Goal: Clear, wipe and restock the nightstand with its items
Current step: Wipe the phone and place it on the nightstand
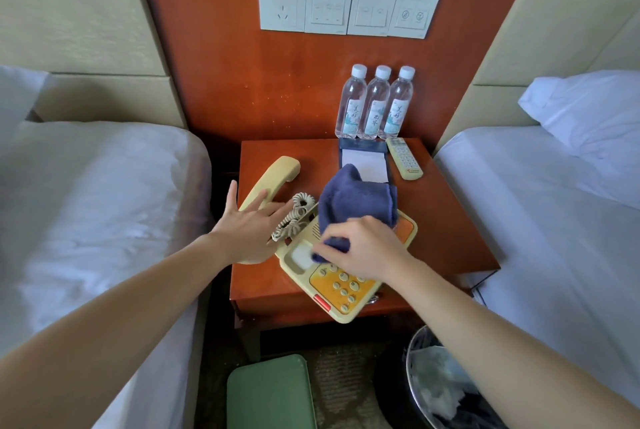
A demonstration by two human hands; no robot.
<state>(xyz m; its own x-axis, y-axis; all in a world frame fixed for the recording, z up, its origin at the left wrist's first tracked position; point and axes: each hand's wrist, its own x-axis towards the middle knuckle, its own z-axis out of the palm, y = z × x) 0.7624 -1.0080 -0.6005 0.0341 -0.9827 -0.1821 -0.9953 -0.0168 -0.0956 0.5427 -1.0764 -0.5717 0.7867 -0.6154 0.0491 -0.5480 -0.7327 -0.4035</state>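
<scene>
L hand (249,231) spread, fingers on or maybe just over the handset (277,176), which lies at left of the bench (450,221), long axis running away & slightly right; L is nearer. R hand (363,245) pinches blue cloth (353,200) atop phone base (346,293).

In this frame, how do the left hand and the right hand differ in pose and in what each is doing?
The left hand has its fingers straight and spread; the right hand has its fingers curled. The left hand holds nothing and reaches over the near end of the handset, which lies off its cradle; the right hand grips a blue cloth on top of the phone base. Both are bare and over the nightstand.
</scene>
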